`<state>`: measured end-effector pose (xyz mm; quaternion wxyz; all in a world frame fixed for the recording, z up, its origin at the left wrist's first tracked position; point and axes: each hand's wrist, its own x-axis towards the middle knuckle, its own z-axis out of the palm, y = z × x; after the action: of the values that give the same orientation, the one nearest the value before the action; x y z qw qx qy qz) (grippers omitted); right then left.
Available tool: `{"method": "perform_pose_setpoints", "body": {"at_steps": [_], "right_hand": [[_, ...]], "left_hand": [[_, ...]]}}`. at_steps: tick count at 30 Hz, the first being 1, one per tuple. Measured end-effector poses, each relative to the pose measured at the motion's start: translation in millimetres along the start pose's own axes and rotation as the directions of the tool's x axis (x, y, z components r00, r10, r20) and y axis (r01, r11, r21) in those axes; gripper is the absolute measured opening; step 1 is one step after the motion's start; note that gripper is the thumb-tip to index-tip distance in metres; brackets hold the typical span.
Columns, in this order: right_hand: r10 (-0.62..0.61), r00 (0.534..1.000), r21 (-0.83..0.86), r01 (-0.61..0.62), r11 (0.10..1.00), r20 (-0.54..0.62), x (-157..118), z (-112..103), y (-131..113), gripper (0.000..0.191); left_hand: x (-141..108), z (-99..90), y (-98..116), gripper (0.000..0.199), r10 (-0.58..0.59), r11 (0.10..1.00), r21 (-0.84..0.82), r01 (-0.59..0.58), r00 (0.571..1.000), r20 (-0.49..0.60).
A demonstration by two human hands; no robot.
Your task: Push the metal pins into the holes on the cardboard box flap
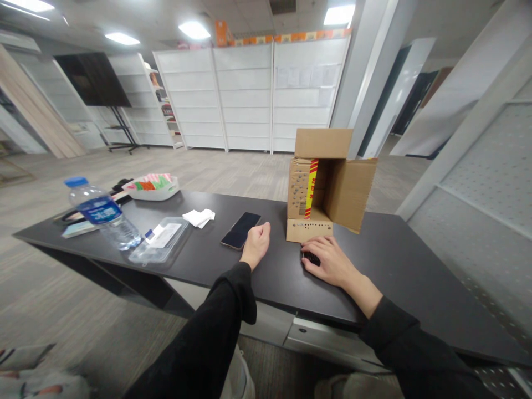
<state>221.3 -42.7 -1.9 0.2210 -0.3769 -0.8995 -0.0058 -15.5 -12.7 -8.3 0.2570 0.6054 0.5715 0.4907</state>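
Observation:
My left hand (256,244) is closed in a fist on the dark desk (399,260), beside the near right edge of a black phone (241,230) lying flat. Whatever the fist may hold is hidden. My right hand (330,259) is curled over a small black object with a bumpy surface (311,257), mostly covered by the palm and fingers. Just beyond its fingertips stands a cardboard box (298,188), its opening facing me. One flap points up, one swings out to the right and one lies toward me. Yellow-and-red tape runs down its front left edge.
To the left are a water bottle (102,210) with a blue cap, a clear plastic case (160,238), white paper pieces (199,218) and a white tray (153,194) of colourful items. White shelving (245,94) and a screen on a stand (92,80) are farther back.

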Motion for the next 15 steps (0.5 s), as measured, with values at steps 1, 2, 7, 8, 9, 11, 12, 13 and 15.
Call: {"method": "perform_pose_setpoints", "body": {"at_steps": [1,2,7,8,9,11,12,13,15], "right_hand": [[-0.001,1.0,-0.006,0.001,1.0,0.002,0.2,-0.1,-0.3,0.018],[-0.002,1.0,-0.011,0.002,1.0,0.005,0.4,-0.3,-0.6,0.018],[-0.013,1.0,-0.034,0.013,0.999,0.015,2.0,-1.4,-1.8,0.02],[-0.016,1.0,-0.039,0.017,0.999,0.016,2.3,-1.5,-1.8,0.02],[-0.019,1.0,-0.044,0.019,0.999,0.012,2.7,-1.5,-1.7,0.021],[-0.022,1.0,-0.051,0.022,0.998,-0.004,3.5,-1.2,-1.2,0.023],[-0.022,1.0,-0.051,0.021,0.998,-0.017,3.9,-0.9,-0.7,0.024],[-0.019,0.999,-0.051,0.017,0.999,-0.032,4.3,-0.4,-0.1,0.026],[-0.008,0.998,-0.05,0.005,0.999,-0.059,5.1,1.1,1.5,0.029]], "left_hand": [[0.0,-0.1,0.2,0.048,0.0,1.0,-0.001,0.0,1.0,0.0],[0.0,-0.3,0.4,0.049,0.0,1.0,-0.003,0.0,1.0,0.001],[0.1,-1.2,2.3,0.05,-0.008,1.0,-0.013,0.008,1.0,0.001],[0.0,-1.3,2.7,0.051,-0.011,1.0,-0.012,0.011,1.0,0.002],[-0.1,-1.4,3.0,0.051,-0.013,1.0,-0.01,0.013,1.0,0.002],[-0.3,-1.6,3.2,0.05,-0.014,1.0,-0.006,0.014,1.0,0.005],[-0.3,-1.6,3.2,0.05,-0.012,1.0,-0.007,0.012,1.0,0.006],[-0.3,-1.6,3.1,0.05,-0.008,1.0,-0.01,0.009,1.0,0.007],[-0.3,-1.6,2.9,0.05,-0.005,1.0,-0.015,0.005,1.0,0.005]]}}
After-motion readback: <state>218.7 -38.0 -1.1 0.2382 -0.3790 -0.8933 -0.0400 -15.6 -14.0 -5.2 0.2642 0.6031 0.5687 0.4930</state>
